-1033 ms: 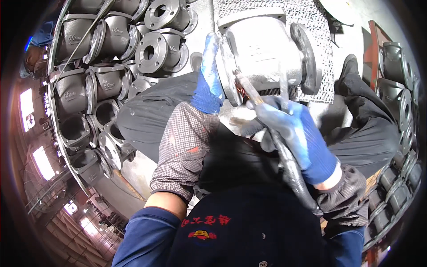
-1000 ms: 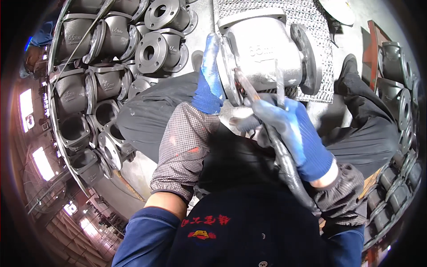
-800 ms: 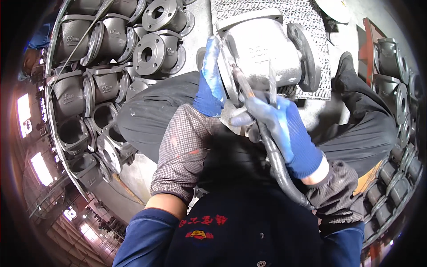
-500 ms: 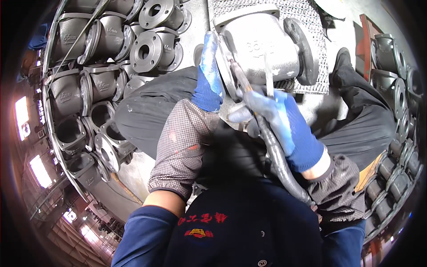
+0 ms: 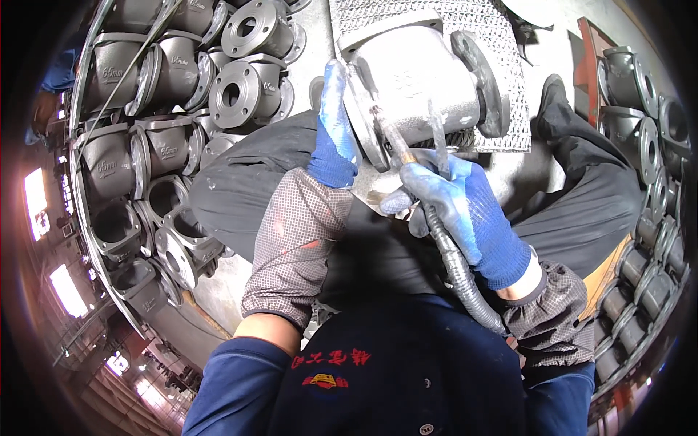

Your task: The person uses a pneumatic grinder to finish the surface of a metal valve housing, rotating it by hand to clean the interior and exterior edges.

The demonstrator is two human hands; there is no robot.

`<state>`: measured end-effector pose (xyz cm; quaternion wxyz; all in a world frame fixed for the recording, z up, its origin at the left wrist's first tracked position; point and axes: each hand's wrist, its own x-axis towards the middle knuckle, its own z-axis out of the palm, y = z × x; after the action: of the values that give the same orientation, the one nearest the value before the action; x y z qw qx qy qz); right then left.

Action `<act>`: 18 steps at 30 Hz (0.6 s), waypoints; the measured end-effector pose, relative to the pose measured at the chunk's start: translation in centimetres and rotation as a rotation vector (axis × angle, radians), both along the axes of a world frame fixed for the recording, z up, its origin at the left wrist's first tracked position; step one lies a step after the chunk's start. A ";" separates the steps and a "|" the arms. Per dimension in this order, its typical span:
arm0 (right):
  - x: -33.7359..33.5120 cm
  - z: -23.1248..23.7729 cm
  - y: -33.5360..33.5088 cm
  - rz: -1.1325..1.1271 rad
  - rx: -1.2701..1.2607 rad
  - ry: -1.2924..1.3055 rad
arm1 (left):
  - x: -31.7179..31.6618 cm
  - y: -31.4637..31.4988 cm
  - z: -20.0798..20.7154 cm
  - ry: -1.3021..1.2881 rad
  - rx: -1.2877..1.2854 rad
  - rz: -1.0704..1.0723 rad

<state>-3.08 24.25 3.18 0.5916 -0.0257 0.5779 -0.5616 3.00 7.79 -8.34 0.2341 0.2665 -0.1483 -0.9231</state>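
A grey cast-iron valve body [image 5: 414, 87] with round end flanges lies on a woven metal mesh mat in front of me. My left hand [image 5: 334, 127], in a blue coated glove, lies with fingers stretched along its left flange [image 5: 366, 120]. My right hand [image 5: 465, 203], gloved alike, is wrapped round a slim rod-shaped tool [image 5: 396, 142] on a dark ribbed hose [image 5: 458, 272]. The tool's tip points at the inner side of that flange; whether it touches cannot be made out. A second pale rod [image 5: 438, 134] rises from the right hand before the casting.
Stacked valve castings [image 5: 171, 87] crowd a metal-edged rack at left. More castings [image 5: 629, 145] stand at right by a red-brown metal frame [image 5: 587, 69]. My legs [image 5: 262, 160] bend either side of the mesh mat [image 5: 512, 109]. A wooden stick [image 5: 207, 314] lies at lower left.
The view has shifted slightly, and the casting appears a little further left. The right hand and tool sit slightly lower against the casting. Both hands keep their hold or placement.
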 end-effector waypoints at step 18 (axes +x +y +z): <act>0.8 -2.3 -5.1 0.092 -0.288 0.425 | 4.7 1.3 2.7 0.020 -0.457 -0.217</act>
<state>-2.28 19.19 0.83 0.4722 -0.2532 0.6015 -0.5926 7.71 9.13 -5.65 0.1894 0.1799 -0.3785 -0.8880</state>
